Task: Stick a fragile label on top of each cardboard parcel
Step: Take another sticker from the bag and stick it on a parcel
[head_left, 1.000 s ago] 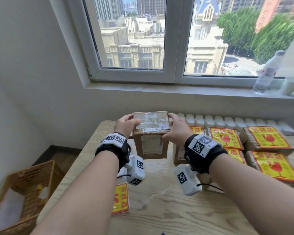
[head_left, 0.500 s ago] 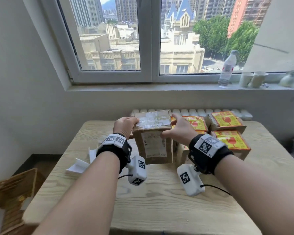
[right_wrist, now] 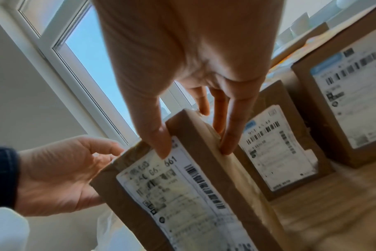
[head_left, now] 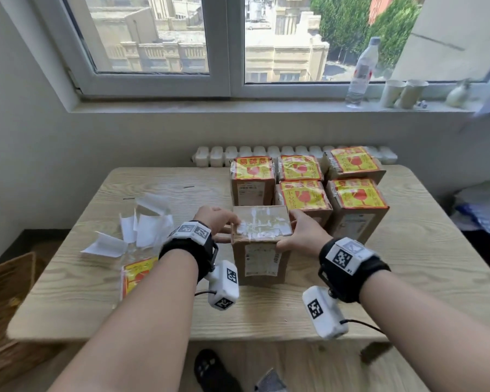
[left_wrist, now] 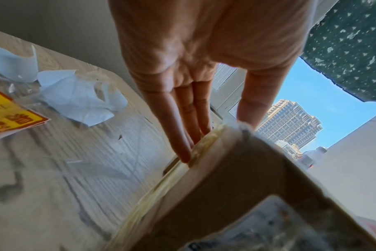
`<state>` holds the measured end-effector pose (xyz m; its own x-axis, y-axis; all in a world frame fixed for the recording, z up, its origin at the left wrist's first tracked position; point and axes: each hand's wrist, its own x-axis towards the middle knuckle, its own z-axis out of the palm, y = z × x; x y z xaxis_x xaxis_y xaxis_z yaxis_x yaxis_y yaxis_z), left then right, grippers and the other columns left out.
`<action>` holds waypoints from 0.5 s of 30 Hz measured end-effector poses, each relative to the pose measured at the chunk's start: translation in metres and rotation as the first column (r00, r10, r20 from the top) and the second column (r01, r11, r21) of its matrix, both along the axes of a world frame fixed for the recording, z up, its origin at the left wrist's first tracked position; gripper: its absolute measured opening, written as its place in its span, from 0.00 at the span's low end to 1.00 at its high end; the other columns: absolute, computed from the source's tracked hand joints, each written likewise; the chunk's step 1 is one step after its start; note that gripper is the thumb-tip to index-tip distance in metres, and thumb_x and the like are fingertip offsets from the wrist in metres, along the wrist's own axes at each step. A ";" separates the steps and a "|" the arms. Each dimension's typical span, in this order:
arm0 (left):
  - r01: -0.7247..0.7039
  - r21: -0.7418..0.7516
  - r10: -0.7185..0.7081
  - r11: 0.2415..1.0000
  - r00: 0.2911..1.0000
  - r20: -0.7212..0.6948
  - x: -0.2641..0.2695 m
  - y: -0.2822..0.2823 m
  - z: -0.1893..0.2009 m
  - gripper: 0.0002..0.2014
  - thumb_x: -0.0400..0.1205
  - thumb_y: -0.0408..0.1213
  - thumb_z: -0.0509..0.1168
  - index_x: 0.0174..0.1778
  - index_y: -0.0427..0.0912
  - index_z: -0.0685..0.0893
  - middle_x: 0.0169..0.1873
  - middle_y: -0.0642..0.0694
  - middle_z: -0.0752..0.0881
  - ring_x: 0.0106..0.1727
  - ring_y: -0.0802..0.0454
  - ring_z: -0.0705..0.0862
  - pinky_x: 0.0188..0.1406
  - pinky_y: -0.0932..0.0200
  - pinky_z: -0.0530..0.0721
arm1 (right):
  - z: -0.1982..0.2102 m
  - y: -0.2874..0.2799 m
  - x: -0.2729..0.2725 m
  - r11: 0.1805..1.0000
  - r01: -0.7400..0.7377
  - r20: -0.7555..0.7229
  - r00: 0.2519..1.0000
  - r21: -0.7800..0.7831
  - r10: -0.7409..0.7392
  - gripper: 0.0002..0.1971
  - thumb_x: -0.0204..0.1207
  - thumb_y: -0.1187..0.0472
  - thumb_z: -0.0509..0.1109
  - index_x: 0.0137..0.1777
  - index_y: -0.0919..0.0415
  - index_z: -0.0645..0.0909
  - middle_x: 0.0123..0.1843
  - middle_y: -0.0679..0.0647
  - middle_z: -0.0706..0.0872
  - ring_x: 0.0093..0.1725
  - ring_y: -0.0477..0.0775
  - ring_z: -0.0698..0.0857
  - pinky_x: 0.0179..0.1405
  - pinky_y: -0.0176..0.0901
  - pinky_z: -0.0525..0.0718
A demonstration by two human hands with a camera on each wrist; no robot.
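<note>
A plain cardboard parcel (head_left: 262,250) with torn white tape on its top stands upright at the table's middle, its base at or just above the wood. My left hand (head_left: 224,224) grips its upper left edge, straight fingers (left_wrist: 182,135) down the side and thumb on top. My right hand (head_left: 297,233) grips the upper right corner, thumb on the front shipping slip (right_wrist: 182,195) and fingers (right_wrist: 227,135) on the side. Several parcels with yellow-and-red fragile labels (head_left: 303,195) stand right behind it. A stack of loose fragile labels (head_left: 137,274) lies at the left.
Peeled white backing papers (head_left: 142,227) litter the wooden table (head_left: 408,264) on the left. A wicker basket (head_left: 9,281) sits on the floor beside it. A bottle (head_left: 361,72) and paper cups (head_left: 402,93) stand on the windowsill, with a radiator (head_left: 224,155) behind the table.
Both hands have kept hold of the plain parcel and brought it toward me, from beside the labelled group down to the table's middle. The head view has pulled back.
</note>
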<state>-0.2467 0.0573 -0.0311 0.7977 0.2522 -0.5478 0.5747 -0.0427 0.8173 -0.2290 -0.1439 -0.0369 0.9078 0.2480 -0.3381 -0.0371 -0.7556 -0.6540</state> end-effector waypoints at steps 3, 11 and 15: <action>-0.009 -0.007 0.009 1.000 1.000 -0.026 -0.004 -0.003 -0.011 0.15 0.75 0.19 0.67 0.57 0.33 0.82 0.49 0.33 0.87 0.40 0.45 0.88 0.22 0.56 0.88 | -0.014 0.000 -0.004 1.000 -0.010 -0.020 1.000 -0.018 0.009 0.41 0.60 0.59 0.82 0.74 0.57 0.69 0.66 0.54 0.81 0.63 0.55 0.82 0.65 0.49 0.81; -0.021 -0.031 0.019 0.999 0.999 -0.044 -0.004 -0.002 -0.027 0.16 0.74 0.16 0.68 0.54 0.36 0.81 0.52 0.33 0.87 0.50 0.40 0.88 0.41 0.46 0.90 | -0.033 0.000 0.001 0.999 -0.052 -0.052 0.997 -0.014 0.051 0.54 0.39 0.42 0.82 0.71 0.48 0.69 0.63 0.52 0.81 0.60 0.53 0.82 0.64 0.54 0.84; 0.041 0.068 -0.038 0.997 0.998 -0.045 -0.008 0.002 -0.026 0.13 0.74 0.22 0.71 0.50 0.41 0.83 0.52 0.37 0.88 0.54 0.44 0.88 0.52 0.47 0.87 | -0.017 0.007 -0.003 0.999 0.010 0.003 1.000 -0.035 -0.010 0.48 0.52 0.35 0.80 0.74 0.51 0.70 0.68 0.53 0.80 0.64 0.54 0.82 0.65 0.55 0.82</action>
<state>-0.2547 0.0596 -0.0571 0.7836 0.2592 -0.5647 0.6064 -0.1210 0.7859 -0.2317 -0.1373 -0.0543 0.9112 0.2271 -0.3437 -0.0428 -0.7776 -0.6273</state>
